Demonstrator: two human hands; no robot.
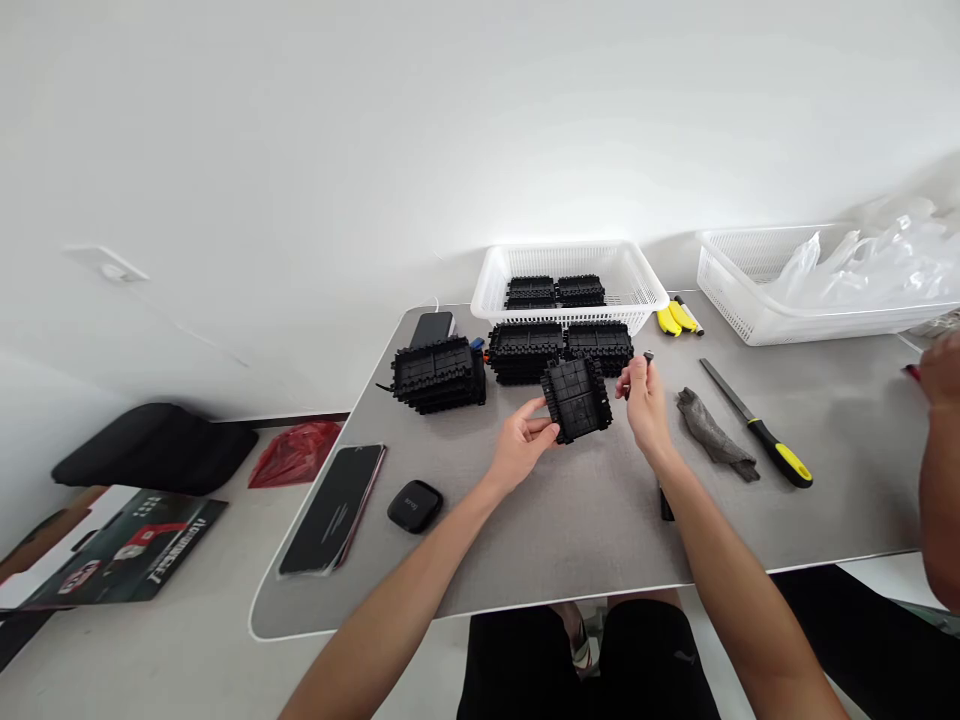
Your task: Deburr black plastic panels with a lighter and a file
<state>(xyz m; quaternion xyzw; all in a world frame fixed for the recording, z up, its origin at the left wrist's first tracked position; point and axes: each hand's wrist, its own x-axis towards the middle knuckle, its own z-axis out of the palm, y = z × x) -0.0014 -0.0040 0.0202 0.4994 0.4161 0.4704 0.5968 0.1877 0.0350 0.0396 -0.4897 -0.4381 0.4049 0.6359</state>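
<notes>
Black plastic piece (pixel 577 400) is held tilted above the table (pixel 495 560), the left hand (pixel 527 437) gripping it at its eight o'clock corner. At three o'clock, just apart, the right hand (pixel 645 405) pinches a small dark item (pixel 649 355), too small to identify. A firm corner hold, fingers clear of the toothed edges and the item's tip, would probably serve best. Beyond, at eleven o'clock, stands a stack of similar pieces (pixel 526 352); farther, toward twelve, a white basket (pixel 648 286) holds more.
</notes>
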